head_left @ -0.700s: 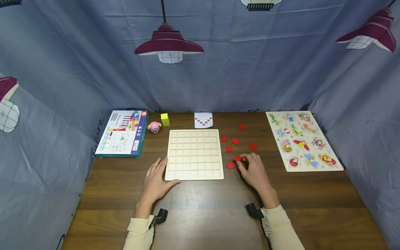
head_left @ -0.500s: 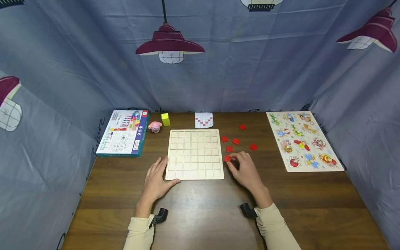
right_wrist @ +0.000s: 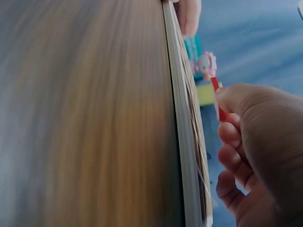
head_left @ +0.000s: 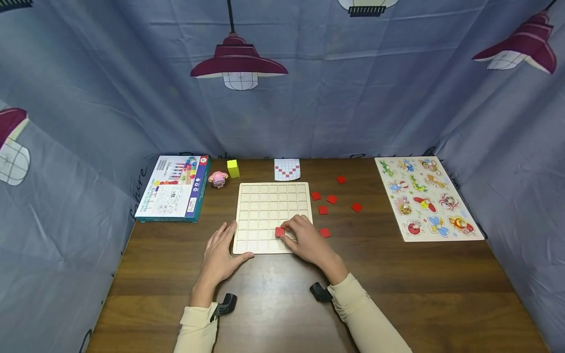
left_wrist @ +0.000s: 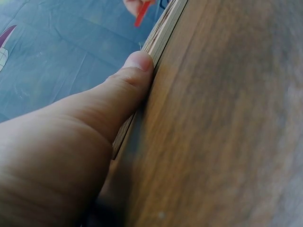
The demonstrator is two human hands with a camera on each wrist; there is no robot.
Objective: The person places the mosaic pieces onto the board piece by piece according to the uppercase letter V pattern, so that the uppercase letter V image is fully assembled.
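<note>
A pale wooden grid board lies in the middle of the table. My left hand rests at its lower left corner, thumb along the front edge and straight fingers along the left side; in the left wrist view the thumb touches the board's edge. Over the lower right part of the board, my right hand pinches a red square tile between thumb and fingers. In the right wrist view that red tile is held up, apart from the board. Several loose red tiles lie right of the board.
Behind the board lies a small pattern card with red squares. A pink figurine, a yellow block and a printed box stand back left. An animal picture board lies at the right.
My right hand has carried the red tile leftward from the loose tiles to above the board. My left hand has stayed at the board's corner.
</note>
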